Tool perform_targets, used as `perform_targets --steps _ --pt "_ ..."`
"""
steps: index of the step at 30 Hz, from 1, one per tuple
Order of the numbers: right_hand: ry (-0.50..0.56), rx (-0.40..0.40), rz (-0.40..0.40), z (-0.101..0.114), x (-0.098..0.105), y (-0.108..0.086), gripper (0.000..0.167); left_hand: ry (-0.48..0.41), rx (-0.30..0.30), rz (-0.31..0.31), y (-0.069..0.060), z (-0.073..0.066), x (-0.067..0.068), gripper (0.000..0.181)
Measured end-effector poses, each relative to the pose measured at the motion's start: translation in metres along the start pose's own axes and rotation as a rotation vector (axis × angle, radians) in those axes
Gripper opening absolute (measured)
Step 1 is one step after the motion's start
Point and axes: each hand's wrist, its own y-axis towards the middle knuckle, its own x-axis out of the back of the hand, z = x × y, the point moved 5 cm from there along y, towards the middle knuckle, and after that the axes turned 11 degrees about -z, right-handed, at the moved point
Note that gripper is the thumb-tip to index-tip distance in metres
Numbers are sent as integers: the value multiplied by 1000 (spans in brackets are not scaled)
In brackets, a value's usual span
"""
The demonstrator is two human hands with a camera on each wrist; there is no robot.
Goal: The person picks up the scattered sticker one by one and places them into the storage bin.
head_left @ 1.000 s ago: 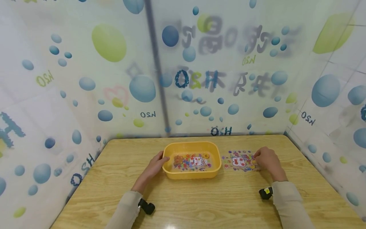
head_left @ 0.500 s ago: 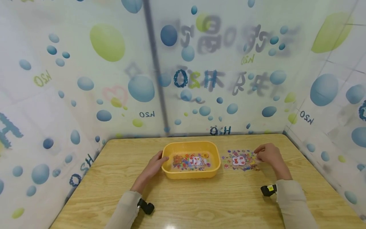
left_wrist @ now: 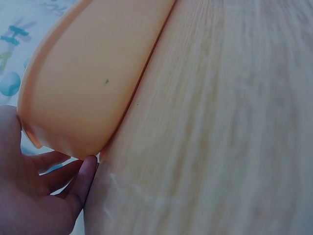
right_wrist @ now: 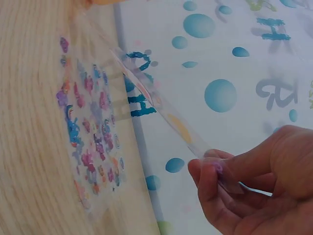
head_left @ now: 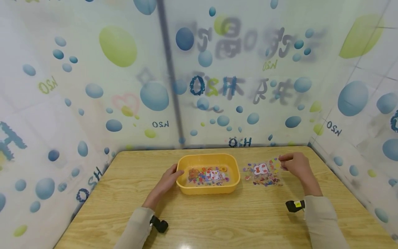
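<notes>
My left hand (head_left: 167, 179) holds the left end of a yellow plastic basin (head_left: 208, 190), its thumb over the rim and its fingers against the outer wall. Inside the basin lies a clear sticker sheet (head_left: 212, 174) with a bear and a white cartoon face. To the right, my right hand (head_left: 297, 166) pinches the edge of another clear sticker sheet (head_left: 260, 169) between thumb and fingertips. That sheet slants upward toward the hand, seen nearly edge-on in the right wrist view. Beneath it, small colourful stickers (right_wrist: 95, 137) on a further sheet lie flat on the table.
The wood-grain table (head_left: 217, 221) meets a wall covering (head_left: 217, 103) with blue and green bubbles along its back edge. Side walls with the same print stand left and right. A black wrist camera (head_left: 159, 224) sits on each forearm.
My right hand has risen slightly and shifted right, lifting the right edge of the pinched sticker sheet off the stickers below. The left hand and the basin stay in place.
</notes>
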Motion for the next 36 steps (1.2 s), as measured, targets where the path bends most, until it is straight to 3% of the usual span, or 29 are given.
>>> perform_targets --steps 17,32,36 --pt "71 37 -170 20 23 -2 27 0 5 -1 0 -1 -1 62" --pt "67 130 -261 44 29 -9 24 10 5 -2 -1 -1 0 63" --pt "79 157 -253 52 24 -11 23 20 11 -5 -1 -2 0 64"
